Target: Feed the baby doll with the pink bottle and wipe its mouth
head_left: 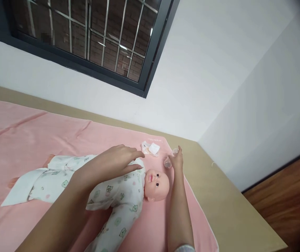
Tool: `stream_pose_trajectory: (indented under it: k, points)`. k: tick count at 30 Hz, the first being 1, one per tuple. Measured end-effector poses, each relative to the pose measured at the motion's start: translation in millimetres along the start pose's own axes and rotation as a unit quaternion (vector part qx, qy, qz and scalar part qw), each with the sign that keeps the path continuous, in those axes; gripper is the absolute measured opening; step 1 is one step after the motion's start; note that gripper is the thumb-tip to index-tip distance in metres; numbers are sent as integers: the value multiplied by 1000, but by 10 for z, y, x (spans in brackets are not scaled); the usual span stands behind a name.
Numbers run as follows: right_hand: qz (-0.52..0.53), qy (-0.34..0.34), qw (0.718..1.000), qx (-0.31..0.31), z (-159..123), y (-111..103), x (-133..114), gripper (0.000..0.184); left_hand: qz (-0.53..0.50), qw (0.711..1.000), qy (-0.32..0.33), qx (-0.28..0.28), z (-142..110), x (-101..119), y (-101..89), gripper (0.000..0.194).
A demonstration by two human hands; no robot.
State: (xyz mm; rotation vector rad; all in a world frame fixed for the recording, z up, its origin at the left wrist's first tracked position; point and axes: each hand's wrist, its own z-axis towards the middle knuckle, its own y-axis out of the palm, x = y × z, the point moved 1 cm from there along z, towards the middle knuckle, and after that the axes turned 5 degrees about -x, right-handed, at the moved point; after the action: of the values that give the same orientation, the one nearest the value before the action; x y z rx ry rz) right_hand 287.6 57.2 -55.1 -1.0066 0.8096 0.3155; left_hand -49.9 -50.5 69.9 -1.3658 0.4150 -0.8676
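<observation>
A baby doll [156, 185] lies on its back on a pink blanket [155, 224], its head toward the right. It wears a white printed outfit [129, 203]. My left hand [117, 160] is over the doll's upper body, thumb and fingers apart, holding nothing; whether it touches the cloth is unclear. Beyond the doll's head, my right hand [177, 161] has its thumb and fingers around a small clear plastic cup-like piece [175, 152]. Another clear piece [167, 162] shows just left of that hand; I cannot tell if the two are joined.
Small white packets [151, 148] lie on the blanket above the doll's head. A wooden tabletop [213, 189] shows beyond the blanket's right edge. White walls [181, 87] and a barred window [92, 38] rise behind. Brown wood panelling [292, 189] is at right.
</observation>
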Motion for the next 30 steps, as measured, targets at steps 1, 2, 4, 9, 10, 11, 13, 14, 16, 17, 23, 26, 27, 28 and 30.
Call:
stream_pose_trajectory:
  k: [1,2,4,9,10,11,13,14,16,17,23,26,27,28,30]
  points:
    - [-10,5,1000,-7,3,-19,-1,87,0,1000,0,-1,2,-25,10,29]
    - [-18,9,1000,-13,3,-36,-2,86,1,1000,1,-1,3,-48,22,30]
    - [-26,16,999,-14,-4,-69,-5,84,4,1000,7,3,-1,-85,46,31]
    - [-13,10,1000,12,-41,-163,-38,77,16,1000,19,6,0,-101,69,31]
    - [-4,9,1000,17,-49,-190,-56,77,21,1000,20,11,8,-93,68,31]
    - [10,9,1000,24,-56,-220,-79,77,27,999,23,19,19,-83,68,31]
    - [48,-6,998,34,-76,-282,-150,78,39,998,36,40,50,-63,77,30]
    - [70,-24,997,38,-91,-313,-199,79,43,997,45,52,70,-54,87,30]
    - [118,-71,990,42,-140,-372,-328,80,51,994,62,76,116,-37,113,30]
    - [141,-96,985,40,-176,-398,-406,81,54,992,68,89,140,-29,127,31]
    - [278,-201,939,-28,-604,-494,-1000,81,26,981,35,189,245,43,170,35]
    - [317,-245,913,-77,-907,-492,-1274,80,10,972,15,233,255,82,178,38]
    - [325,-256,906,-92,-1003,-482,-1347,79,5,970,13,242,256,92,183,41]
    - [332,-264,899,-104,-1091,-470,-1408,79,2,969,15,248,256,101,191,45]
    - [344,-276,889,-122,-1234,-438,-1498,79,2,968,19,249,259,114,209,54]
